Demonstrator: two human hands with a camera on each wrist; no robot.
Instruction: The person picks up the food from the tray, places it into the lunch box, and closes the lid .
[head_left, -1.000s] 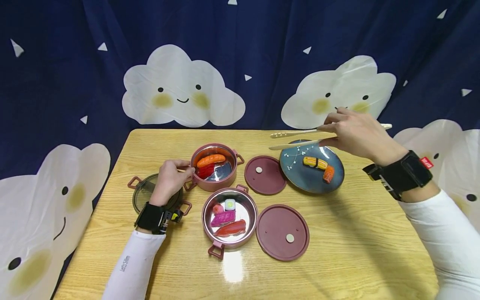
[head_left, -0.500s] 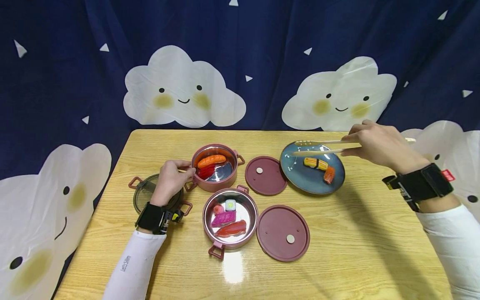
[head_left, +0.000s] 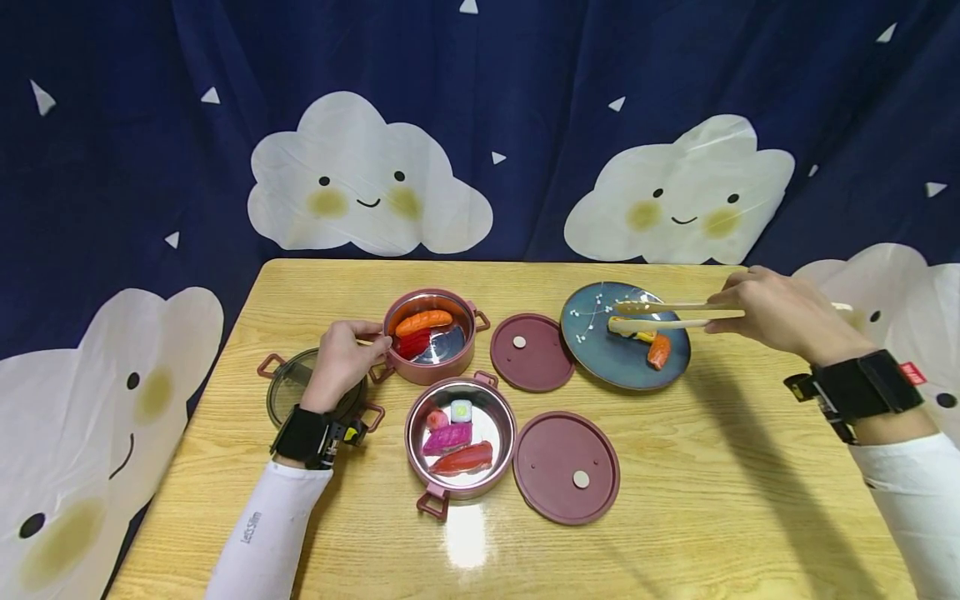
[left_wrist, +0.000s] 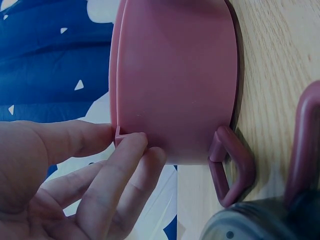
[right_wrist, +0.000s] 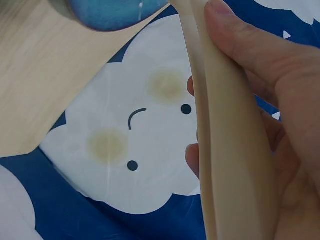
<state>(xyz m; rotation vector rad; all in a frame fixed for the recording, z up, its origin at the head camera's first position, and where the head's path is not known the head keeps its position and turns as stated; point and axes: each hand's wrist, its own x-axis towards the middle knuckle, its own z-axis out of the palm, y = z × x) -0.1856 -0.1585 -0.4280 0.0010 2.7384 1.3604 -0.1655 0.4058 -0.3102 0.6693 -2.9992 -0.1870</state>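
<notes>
My left hand pinches the rim of the far pink pot, thumb and fingertips on its wall. Inside that pot lie an orange sausage-shaped toy and a red piece. My right hand grips beige tongs, whose parted tips hang over the blue plate. A yellow toy sushi with a dark band lies there, partly hidden by the tongs. Beside it sits an orange toy sushi. Whether the tongs touch the yellow piece I cannot tell.
A nearer pink pot holds several toy foods. Two maroon lids lie right of the pots. A glass lid with pink handles sits under my left wrist. A curtain hangs behind the table.
My right hand has moved right and toward me with the tongs, bringing their tips from the plate's far left edge to over the yellow sushi. My left hand stays on the pot rim.
</notes>
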